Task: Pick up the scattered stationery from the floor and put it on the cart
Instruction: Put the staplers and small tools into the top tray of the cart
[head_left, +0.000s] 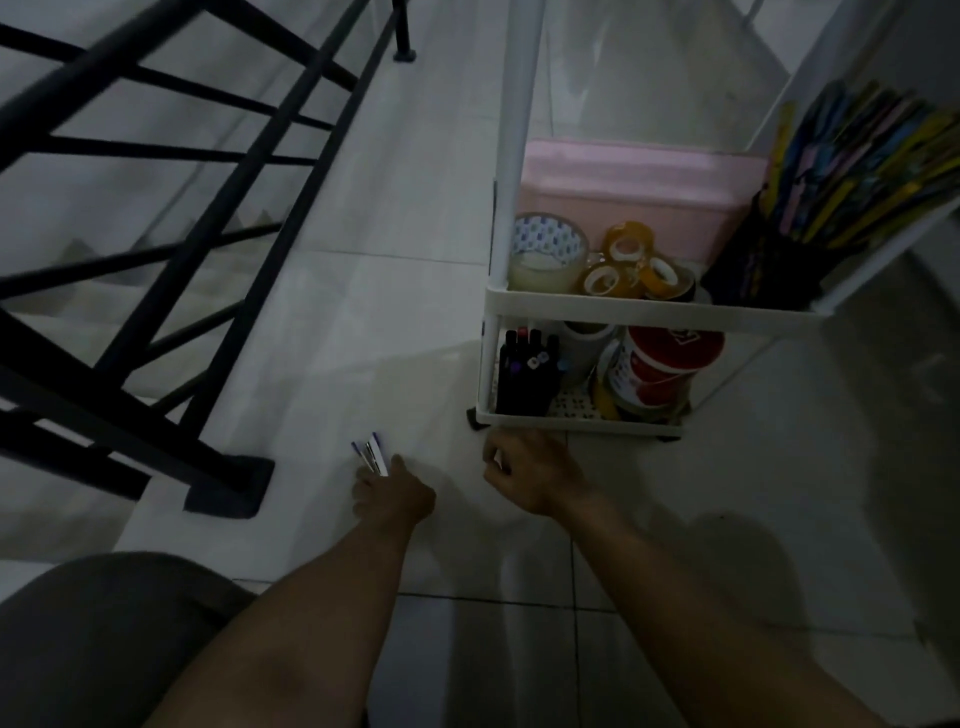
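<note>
My left hand (390, 496) holds a small bunch of white pens with purple caps (370, 454) low over the white tiled floor; their tips stick out past my fingers. My right hand (519, 470) hovers just in front of the white cart (582, 306), its fingers curled round something small and white that I cannot make out. The cart's upper shelf carries tape rolls (623, 265), a pink box (639, 192) and a dark cup of coloured pens (763, 265). Its lower shelf holds black markers (524, 374) and a red-and-white tub (660, 371).
A black metal stair railing (156, 291) runs along the left, with its base foot (228, 483) close to my left hand. My knee in grey fabric (104, 639) fills the lower left. The room is dim.
</note>
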